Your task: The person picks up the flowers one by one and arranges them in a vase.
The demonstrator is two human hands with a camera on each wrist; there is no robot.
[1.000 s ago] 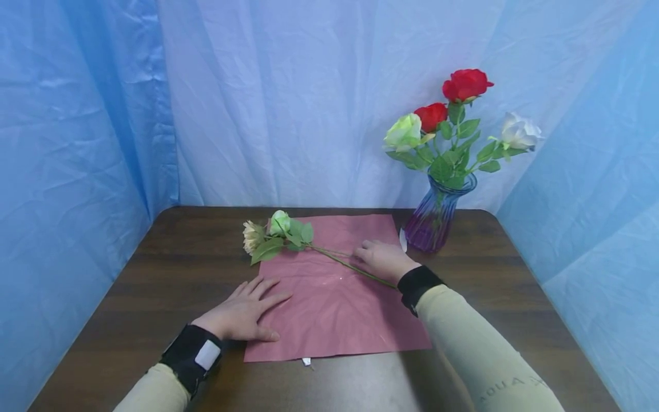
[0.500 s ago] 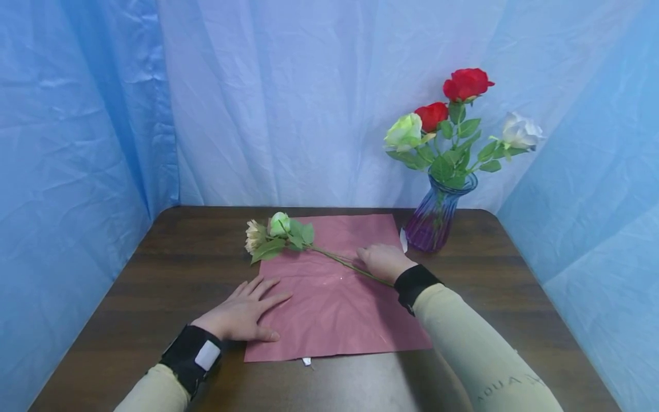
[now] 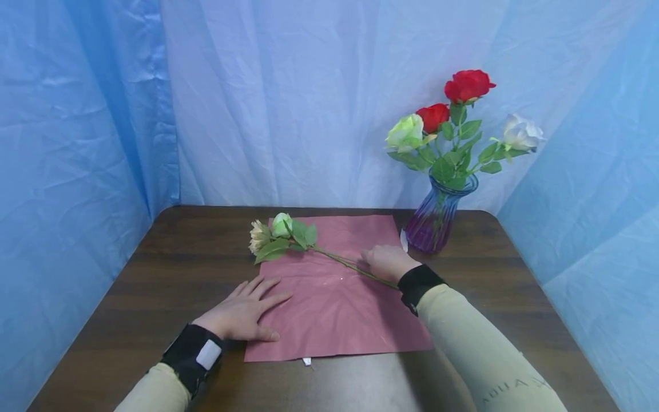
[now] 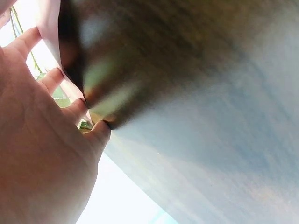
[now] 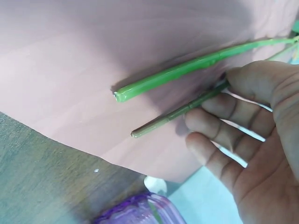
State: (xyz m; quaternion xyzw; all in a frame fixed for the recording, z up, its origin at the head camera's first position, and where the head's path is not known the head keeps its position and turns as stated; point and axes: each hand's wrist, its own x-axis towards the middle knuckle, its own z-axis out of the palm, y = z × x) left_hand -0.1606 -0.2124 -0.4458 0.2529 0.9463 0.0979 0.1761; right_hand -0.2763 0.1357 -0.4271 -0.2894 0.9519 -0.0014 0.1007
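My left hand [image 3: 242, 312] lies with fingers spread across the left edge of the pink wrapping paper [image 3: 329, 320] and presses it to the table. On that sheet lie a pale green rose [image 3: 281, 225] and a beige flower [image 3: 259, 237], their heads at the far left edge. My right hand [image 3: 388, 262] is over the stems at the right. In the right wrist view, its thumb and fingers pinch a thin dark stem [image 5: 180, 111] near the cut end. Beside that, a thicker bright green stem [image 5: 177, 71] rests on the paper, outside the grip.
A blue and purple glass vase [image 3: 437, 220] stands at the back right of the dark wooden table [image 3: 195, 246]. It holds red, white and pale green roses. A white tag [image 3: 404, 240] shows beside it, and a small white piece [image 3: 306, 361] pokes out at the paper's front edge.
The beige flower has shifted a little to the right, and the pale green rose slightly too. The right hand's fingers have drawn in closer. My left hand has stayed in place.
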